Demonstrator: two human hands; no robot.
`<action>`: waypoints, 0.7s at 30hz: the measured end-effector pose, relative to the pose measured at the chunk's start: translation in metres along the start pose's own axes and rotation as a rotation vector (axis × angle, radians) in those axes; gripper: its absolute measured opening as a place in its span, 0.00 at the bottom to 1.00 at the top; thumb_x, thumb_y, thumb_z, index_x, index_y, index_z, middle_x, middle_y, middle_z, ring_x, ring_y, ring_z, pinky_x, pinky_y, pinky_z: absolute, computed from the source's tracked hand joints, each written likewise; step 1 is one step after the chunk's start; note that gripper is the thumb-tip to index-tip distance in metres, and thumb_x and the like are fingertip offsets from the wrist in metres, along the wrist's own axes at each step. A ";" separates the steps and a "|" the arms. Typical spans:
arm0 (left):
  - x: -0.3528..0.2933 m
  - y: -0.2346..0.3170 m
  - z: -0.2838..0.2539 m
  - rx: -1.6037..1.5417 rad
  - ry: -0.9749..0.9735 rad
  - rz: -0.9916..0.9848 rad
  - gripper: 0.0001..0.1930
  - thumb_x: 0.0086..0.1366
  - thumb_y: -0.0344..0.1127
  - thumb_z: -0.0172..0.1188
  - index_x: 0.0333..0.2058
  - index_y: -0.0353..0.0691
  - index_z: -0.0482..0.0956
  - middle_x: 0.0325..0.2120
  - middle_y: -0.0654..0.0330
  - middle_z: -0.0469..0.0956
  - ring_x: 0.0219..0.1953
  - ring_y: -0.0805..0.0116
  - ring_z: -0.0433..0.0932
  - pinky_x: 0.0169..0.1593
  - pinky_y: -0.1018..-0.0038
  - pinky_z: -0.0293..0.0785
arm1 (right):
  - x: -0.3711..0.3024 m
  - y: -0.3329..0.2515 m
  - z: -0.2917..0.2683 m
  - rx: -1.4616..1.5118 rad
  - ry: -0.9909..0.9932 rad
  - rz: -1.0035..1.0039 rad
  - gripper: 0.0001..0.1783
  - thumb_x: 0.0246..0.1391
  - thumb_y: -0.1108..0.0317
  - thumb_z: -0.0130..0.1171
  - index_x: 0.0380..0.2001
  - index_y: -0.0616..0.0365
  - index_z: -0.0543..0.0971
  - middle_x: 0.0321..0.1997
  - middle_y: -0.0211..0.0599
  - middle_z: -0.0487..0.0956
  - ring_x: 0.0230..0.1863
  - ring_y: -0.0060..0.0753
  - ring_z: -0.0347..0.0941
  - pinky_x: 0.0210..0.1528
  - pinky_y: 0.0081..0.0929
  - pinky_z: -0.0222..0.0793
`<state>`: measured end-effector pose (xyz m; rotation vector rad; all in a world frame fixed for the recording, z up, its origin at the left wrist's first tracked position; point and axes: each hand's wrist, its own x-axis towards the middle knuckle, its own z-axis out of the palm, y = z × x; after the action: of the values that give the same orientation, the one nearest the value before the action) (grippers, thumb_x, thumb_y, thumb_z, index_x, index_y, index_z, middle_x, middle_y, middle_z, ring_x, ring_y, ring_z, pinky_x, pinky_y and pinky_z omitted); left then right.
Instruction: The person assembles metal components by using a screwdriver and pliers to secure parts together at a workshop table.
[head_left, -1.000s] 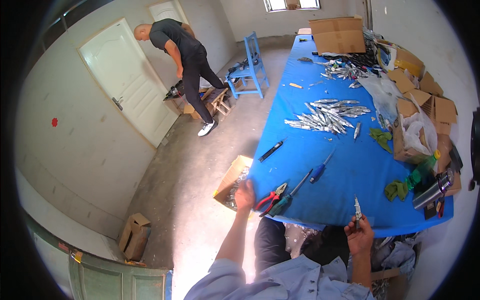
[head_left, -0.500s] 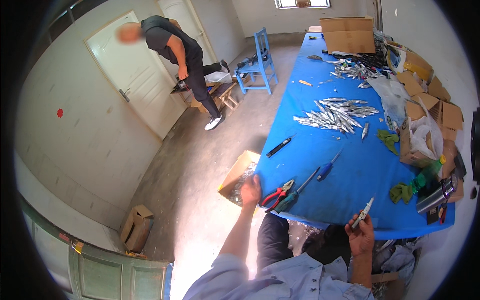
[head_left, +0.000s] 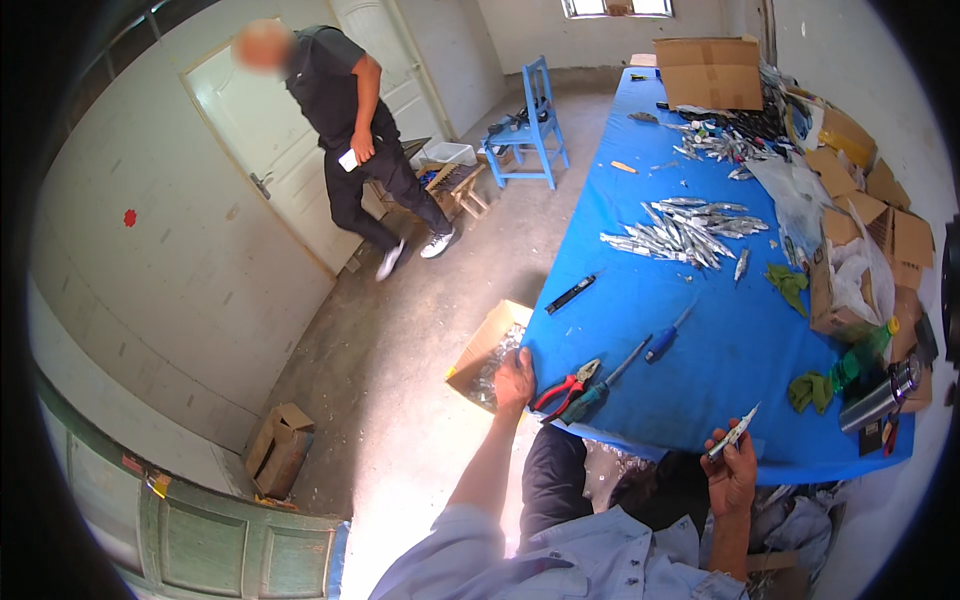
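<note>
Right hand (head_left: 733, 478) grasps silver pen-shaped piece (head_left: 737, 430) between thumb and fingers, at near edge of blue table (head_left: 690, 385). Piece's long axis slants; narrow tip points away from person and rightward, blunt end toward fingers. Left hand (head_left: 515, 381) at table's near left corner, by open carton (head_left: 477, 347); cannot tell whether it grips anything. Similar silver pieces (head_left: 690, 232) heaped farther up table.
</note>
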<state>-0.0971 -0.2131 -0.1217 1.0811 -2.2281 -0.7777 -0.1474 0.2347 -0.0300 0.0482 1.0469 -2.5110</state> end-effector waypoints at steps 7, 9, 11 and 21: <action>0.006 0.000 0.004 0.072 0.004 -0.004 0.29 0.76 0.59 0.45 0.51 0.39 0.82 0.42 0.37 0.83 0.47 0.32 0.81 0.50 0.44 0.74 | -0.001 -0.005 -0.021 -0.062 0.110 0.040 0.22 0.70 0.65 0.56 0.63 0.57 0.70 0.55 0.44 0.80 0.52 0.40 0.81 0.50 0.42 0.83; 0.013 -0.016 0.006 0.065 0.001 0.096 0.27 0.76 0.57 0.47 0.51 0.40 0.83 0.42 0.39 0.84 0.47 0.35 0.82 0.51 0.47 0.75 | -0.005 -0.008 -0.017 -0.088 0.166 0.082 0.20 0.70 0.66 0.57 0.62 0.56 0.71 0.55 0.42 0.80 0.52 0.39 0.80 0.52 0.42 0.81; 0.017 -0.014 0.012 0.065 -0.005 -0.008 0.25 0.76 0.55 0.49 0.49 0.39 0.84 0.43 0.40 0.84 0.48 0.37 0.82 0.53 0.50 0.75 | -0.004 -0.008 -0.024 -0.057 0.189 0.087 0.19 0.69 0.66 0.59 0.60 0.55 0.72 0.55 0.42 0.80 0.52 0.38 0.80 0.53 0.42 0.80; 0.024 -0.026 0.009 -0.001 -0.057 0.061 0.30 0.77 0.57 0.47 0.50 0.31 0.82 0.43 0.40 0.83 0.45 0.44 0.80 0.54 0.56 0.73 | -0.011 -0.017 -0.014 -0.109 0.291 0.117 0.22 0.67 0.66 0.61 0.61 0.58 0.72 0.55 0.43 0.81 0.54 0.37 0.80 0.54 0.38 0.80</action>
<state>-0.1032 -0.2439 -0.1408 0.9976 -2.2965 -0.7923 -0.1455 0.2594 -0.0265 0.4416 1.2521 -2.3841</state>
